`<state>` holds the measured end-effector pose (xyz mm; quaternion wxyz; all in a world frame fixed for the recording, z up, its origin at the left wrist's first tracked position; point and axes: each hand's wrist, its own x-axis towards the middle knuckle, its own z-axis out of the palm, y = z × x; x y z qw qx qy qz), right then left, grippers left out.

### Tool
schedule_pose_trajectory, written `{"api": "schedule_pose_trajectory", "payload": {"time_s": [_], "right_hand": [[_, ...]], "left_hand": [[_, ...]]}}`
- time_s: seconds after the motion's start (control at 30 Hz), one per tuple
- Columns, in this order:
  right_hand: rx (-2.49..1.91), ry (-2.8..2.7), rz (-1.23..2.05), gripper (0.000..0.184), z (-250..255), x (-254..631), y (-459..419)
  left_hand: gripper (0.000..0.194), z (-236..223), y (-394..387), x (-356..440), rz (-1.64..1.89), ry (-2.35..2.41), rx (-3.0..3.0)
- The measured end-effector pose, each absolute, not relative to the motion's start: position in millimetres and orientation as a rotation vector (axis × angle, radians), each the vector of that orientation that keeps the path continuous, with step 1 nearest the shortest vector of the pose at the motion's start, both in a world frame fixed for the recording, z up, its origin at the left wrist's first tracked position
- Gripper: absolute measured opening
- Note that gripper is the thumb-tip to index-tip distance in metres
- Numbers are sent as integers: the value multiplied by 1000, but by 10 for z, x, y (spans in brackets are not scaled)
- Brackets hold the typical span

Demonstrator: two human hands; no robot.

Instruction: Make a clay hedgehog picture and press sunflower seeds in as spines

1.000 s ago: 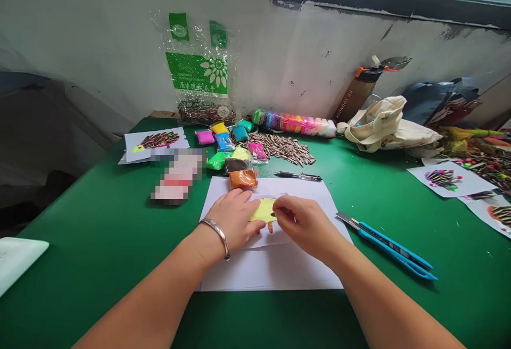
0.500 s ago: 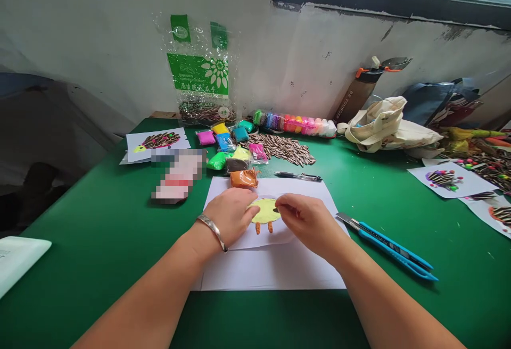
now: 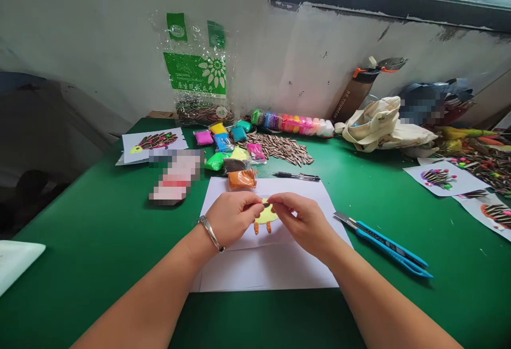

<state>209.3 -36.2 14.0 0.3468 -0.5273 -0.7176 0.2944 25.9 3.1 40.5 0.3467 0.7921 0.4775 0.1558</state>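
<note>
A white paper sheet (image 3: 279, 264) lies on the green table (image 3: 99, 242) in front of me. On it sits a flat yellow clay shape (image 3: 266, 216) with two small orange legs. My left hand (image 3: 233, 216) and my right hand (image 3: 301, 218) meet just above that shape, fingertips pinched together on a small dark sliver, seemingly a sunflower seed (image 3: 265, 204). A silver bracelet is on my left wrist. An orange clay packet (image 3: 241, 179) lies at the sheet's far edge.
Several coloured clay packets (image 3: 223, 147), a heap of sunflower seeds (image 3: 283, 148), a seed bag (image 3: 197, 72) and a tube of clay colours (image 3: 293, 124) stand behind. A pen (image 3: 297, 176) and blue cutters (image 3: 383, 243) lie right. Finished seed pictures (image 3: 154, 143) and a cloth bag (image 3: 383, 125) flank.
Both hands lifted off the yellow shape and came together above it, now pinching a small dark piece between the fingertips. More of the orange legs shows.
</note>
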Motion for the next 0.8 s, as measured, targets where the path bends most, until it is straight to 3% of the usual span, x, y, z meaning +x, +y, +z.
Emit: {"api": "schedule_pose_trajectory", "payload": {"time_s": [0.27, 0.8], "right_hand": [[-1413, -2234, 540, 36, 25, 2175, -514], [-1303, -2338, 287, 34, -192, 2138, -610]], "left_hand": [[25, 257, 138, 217, 329, 1360, 2190], [23, 163, 148, 225, 252, 1397, 2200]]}}
